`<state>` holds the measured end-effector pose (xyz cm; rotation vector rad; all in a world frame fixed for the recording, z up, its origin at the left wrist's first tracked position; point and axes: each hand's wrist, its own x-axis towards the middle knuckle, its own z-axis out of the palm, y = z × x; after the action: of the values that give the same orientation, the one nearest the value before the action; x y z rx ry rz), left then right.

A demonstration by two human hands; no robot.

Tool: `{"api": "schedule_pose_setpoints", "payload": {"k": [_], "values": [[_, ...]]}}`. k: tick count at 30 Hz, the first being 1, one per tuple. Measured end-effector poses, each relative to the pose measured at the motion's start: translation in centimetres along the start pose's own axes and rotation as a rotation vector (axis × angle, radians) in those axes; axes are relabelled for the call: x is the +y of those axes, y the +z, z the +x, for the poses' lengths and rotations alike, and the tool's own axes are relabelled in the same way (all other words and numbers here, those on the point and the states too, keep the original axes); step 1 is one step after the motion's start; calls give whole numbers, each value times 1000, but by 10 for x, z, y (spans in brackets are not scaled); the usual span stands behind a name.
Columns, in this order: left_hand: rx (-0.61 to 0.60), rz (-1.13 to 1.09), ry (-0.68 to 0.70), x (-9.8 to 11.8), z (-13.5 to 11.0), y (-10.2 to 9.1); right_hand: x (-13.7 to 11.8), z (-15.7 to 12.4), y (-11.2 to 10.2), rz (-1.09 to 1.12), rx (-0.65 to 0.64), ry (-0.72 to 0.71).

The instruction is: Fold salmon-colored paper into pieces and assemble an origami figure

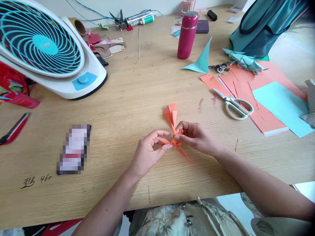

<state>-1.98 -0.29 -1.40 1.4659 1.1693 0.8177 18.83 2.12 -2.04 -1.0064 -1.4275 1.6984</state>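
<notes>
An orange folded paper figure (171, 115) with thin pointed flaps is held just above the wooden table (137, 98), near the front middle. My left hand (147, 151) pinches one narrow flap on its left side between thumb and fingers. My right hand (195, 137) is closed on the figure's middle from the right, fingers curled round the folds. A wider fan-like part of the figure sticks up and away from both hands, and a thin point juts down toward the table edge.
White-handled scissors (235, 105) lie on orange paper sheets (261, 114) and a teal sheet (283, 105) at right. A teal paper cone (200, 60), a magenta bottle (187, 34), a white and teal fan (46, 49), a red pen (14, 129) and a phone (73, 149) surround them.
</notes>
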Motion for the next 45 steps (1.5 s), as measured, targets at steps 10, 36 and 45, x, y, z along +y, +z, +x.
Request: {"api": "schedule_pose_setpoints", "payload": {"k": [10,36,45], "values": [[-51,50,3,0,0,4,6,-2,0,-111,-67,-44],[-193,-120,-227,1,3,-10,-2,-4,0,-178,-112,-34],[-203,-197,-247,-6,8,-16,-4,-3,-2,-190,-85,-45]]}}
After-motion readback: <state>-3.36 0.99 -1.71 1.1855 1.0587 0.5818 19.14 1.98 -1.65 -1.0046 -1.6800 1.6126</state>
